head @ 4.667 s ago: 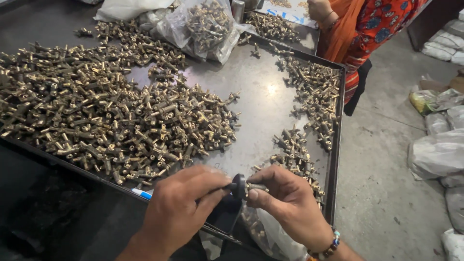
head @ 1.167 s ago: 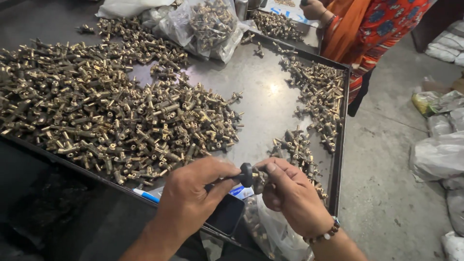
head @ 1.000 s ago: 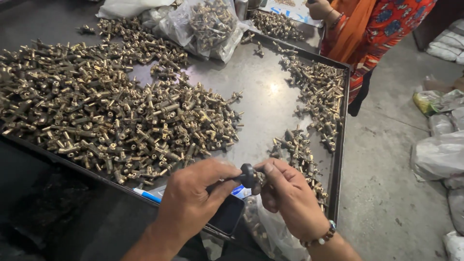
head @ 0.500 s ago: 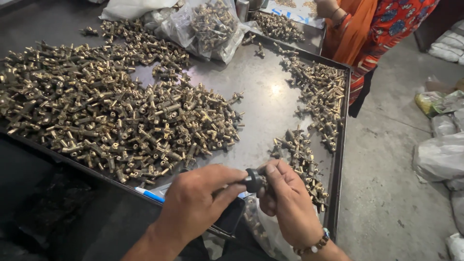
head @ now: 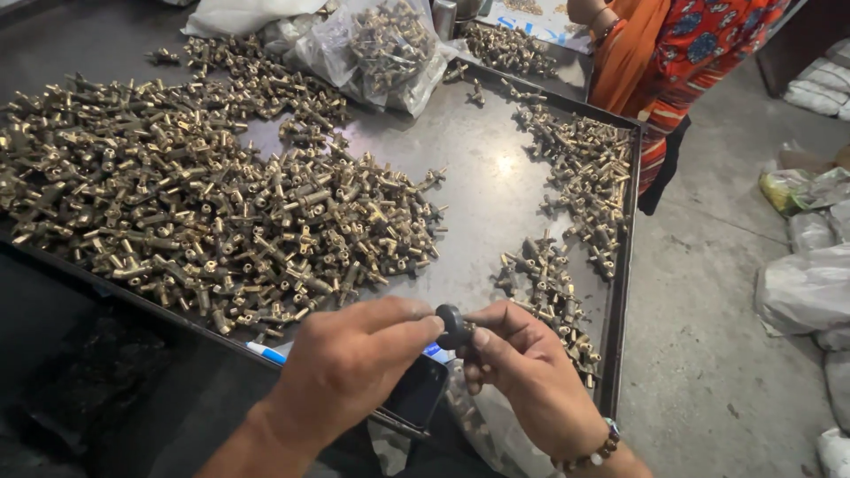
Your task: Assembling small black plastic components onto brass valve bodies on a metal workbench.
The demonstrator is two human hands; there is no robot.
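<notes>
My left hand (head: 350,363) and my right hand (head: 522,372) meet over the near edge of a metal tray (head: 496,190). Between their fingertips sits a small dark round knob (head: 450,326) on a brass fitting; the left thumb and forefinger pinch the knob, while the right fingers close around the fitting, which they mostly hide. A big heap of brass valve fittings (head: 204,221) covers the tray's left half. A smaller cluster of fittings (head: 549,283) lies just beyond my right hand.
A dark phone-like slab (head: 416,398) lies under my hands, beside a blue-white pen (head: 266,351). A clear bag of fittings (head: 390,44) rests at the tray's far side. A person in orange-red clothing (head: 682,62) stands at the far right corner. Plastic sacks (head: 810,283) line the concrete floor.
My hands have stayed at the tray's near edge, working the dark knob against the fitting. The view has shifted slightly; the person at the far corner has moved a little.
</notes>
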